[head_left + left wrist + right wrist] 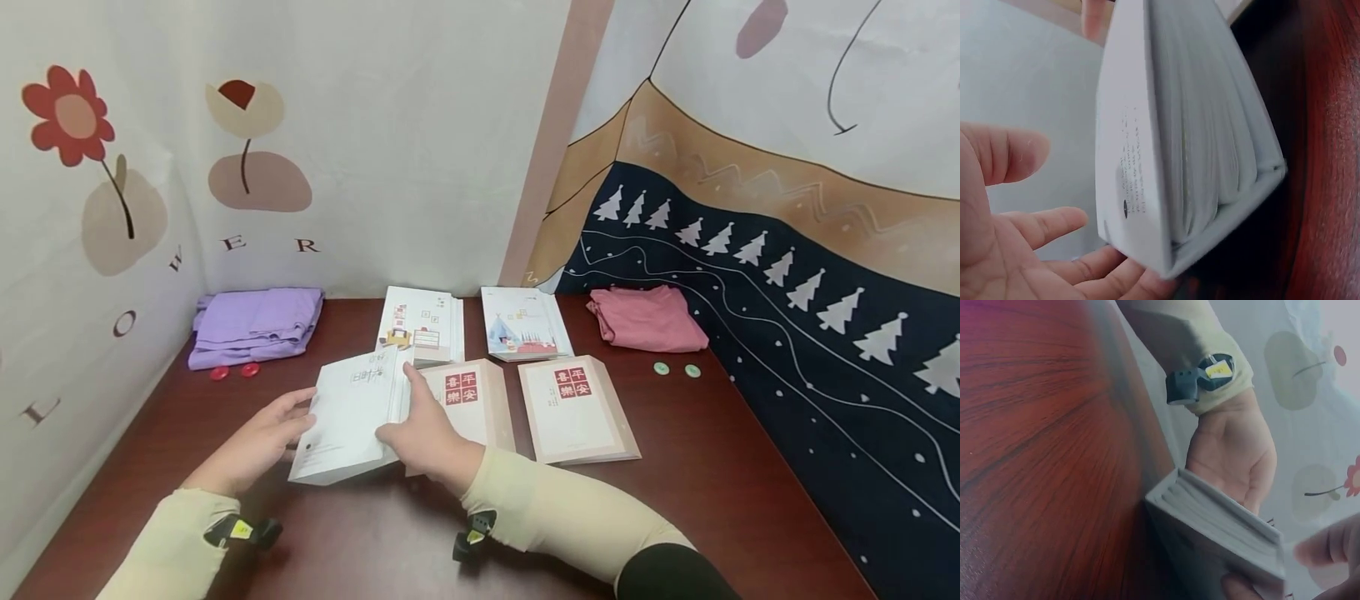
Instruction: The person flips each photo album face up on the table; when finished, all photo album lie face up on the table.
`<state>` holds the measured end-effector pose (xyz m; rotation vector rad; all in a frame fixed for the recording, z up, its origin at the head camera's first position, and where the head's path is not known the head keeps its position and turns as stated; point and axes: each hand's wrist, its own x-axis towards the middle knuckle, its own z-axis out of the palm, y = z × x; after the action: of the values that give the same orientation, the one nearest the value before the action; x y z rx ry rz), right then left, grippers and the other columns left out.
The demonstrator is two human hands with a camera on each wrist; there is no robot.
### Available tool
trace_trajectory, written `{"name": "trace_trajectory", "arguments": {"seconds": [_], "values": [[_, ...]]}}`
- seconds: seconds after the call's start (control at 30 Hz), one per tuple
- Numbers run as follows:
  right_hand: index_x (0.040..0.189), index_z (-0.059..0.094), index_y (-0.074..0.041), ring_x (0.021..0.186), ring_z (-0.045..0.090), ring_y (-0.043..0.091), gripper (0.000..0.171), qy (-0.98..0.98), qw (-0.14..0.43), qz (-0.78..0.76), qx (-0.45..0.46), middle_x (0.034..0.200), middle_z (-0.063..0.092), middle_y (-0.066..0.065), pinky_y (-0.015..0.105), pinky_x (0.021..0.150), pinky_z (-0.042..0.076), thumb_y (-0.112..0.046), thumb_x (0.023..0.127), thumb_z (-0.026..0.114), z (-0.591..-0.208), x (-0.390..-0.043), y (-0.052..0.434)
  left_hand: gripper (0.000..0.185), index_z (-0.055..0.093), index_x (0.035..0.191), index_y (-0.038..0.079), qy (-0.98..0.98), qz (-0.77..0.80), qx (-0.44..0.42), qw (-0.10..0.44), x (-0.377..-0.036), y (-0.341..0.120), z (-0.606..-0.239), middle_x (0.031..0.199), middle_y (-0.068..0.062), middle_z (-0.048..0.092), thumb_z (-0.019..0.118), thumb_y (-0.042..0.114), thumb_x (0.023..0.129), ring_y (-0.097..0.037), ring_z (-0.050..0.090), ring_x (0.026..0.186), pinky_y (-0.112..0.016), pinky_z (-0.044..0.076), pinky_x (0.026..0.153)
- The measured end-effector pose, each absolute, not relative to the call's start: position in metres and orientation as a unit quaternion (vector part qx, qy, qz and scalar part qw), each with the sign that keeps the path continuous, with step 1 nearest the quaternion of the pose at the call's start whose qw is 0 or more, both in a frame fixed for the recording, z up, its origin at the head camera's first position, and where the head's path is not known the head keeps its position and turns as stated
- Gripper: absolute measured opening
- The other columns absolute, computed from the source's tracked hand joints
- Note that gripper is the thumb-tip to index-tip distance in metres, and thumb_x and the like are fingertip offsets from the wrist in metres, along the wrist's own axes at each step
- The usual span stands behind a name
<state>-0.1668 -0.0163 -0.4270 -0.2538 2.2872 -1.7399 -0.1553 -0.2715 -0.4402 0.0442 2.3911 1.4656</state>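
A thick white hardcover book with handwriting-style characters on its cover is held tilted above the table's middle. My right hand grips its right side, the thumb on the cover. At the book's left edge is my left hand, its fingers loosely extended and partly behind the book. In the left wrist view the left thumb stands away from the cover, and the book's page edges show inside its covers. Just behind the right hand lies a beige book with a red square print, partly covered.
Another beige book lies to the right. Behind are two illustrated white books. Folded purple cloth and red buttons are at left; folded pink cloth and green buttons at right. Printed curtains border the table.
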Motion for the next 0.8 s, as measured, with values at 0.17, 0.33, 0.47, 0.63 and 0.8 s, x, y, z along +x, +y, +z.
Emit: {"name": "trace_trajectory", "arguments": {"seconds": [0.17, 0.33, 0.47, 0.63, 0.8], "values": [[0.167, 0.028, -0.021, 0.136, 0.051, 0.020, 0.101, 0.802, 0.174, -0.566, -0.077, 0.160, 0.048, 0.012, 0.042, 0.120, 0.038, -0.013, 0.083, 0.083, -0.434, -0.173, -0.020, 0.064, 0.021, 0.161, -0.012, 0.855, 0.500, -0.006, 0.137, -0.153, -0.275, -0.436, 0.159, -0.042, 0.028, 0.045, 0.022, 0.113, -0.056, 0.035, 0.144, -0.069, 0.038, 0.113], [0.166, 0.031, -0.021, 0.148, 0.044, 0.024, 0.097, 0.804, 0.185, -0.559, -0.078, 0.165, 0.043, 0.010, 0.046, 0.124, 0.034, -0.022, 0.084, 0.084, -0.439, -0.178, -0.023, 0.064, 0.023, 0.160, -0.012, 0.865, 0.488, -0.012, 0.117, -0.152, -0.274, -0.435, 0.159, -0.042, 0.029, 0.047, 0.022, 0.112, -0.056, 0.031, 0.146, -0.071, 0.029, 0.116], [0.164, 0.035, -0.020, 0.151, 0.041, 0.028, 0.093, 0.801, 0.185, -0.564, -0.072, 0.166, 0.041, 0.012, 0.049, 0.124, 0.034, -0.023, 0.085, 0.084, -0.441, -0.179, -0.024, 0.066, 0.022, 0.161, -0.011, 0.874, 0.470, -0.015, 0.121, -0.152, -0.273, -0.432, 0.161, -0.042, 0.027, 0.047, 0.026, 0.112, -0.057, 0.029, 0.147, -0.073, 0.026, 0.117], [0.162, 0.039, -0.018, 0.148, 0.043, 0.029, 0.091, 0.783, 0.188, -0.589, -0.071, 0.164, 0.043, 0.015, 0.050, 0.123, 0.036, -0.018, 0.083, 0.085, -0.440, -0.178, -0.024, 0.068, 0.021, 0.162, -0.011, 0.879, 0.461, -0.019, 0.122, -0.152, -0.272, -0.427, 0.164, -0.041, 0.023, 0.047, 0.028, 0.112, -0.057, 0.025, 0.151, -0.074, 0.023, 0.119], [0.162, 0.039, -0.015, 0.150, 0.041, 0.034, 0.091, 0.754, 0.197, -0.621, -0.085, 0.164, 0.040, 0.022, 0.051, 0.123, 0.037, -0.012, 0.083, 0.084, -0.436, -0.176, -0.019, 0.070, 0.020, 0.163, -0.010, 0.879, 0.462, -0.029, 0.117, -0.150, -0.268, -0.422, 0.164, -0.040, 0.024, 0.048, 0.030, 0.112, -0.056, 0.024, 0.152, -0.073, 0.022, 0.120]]}}
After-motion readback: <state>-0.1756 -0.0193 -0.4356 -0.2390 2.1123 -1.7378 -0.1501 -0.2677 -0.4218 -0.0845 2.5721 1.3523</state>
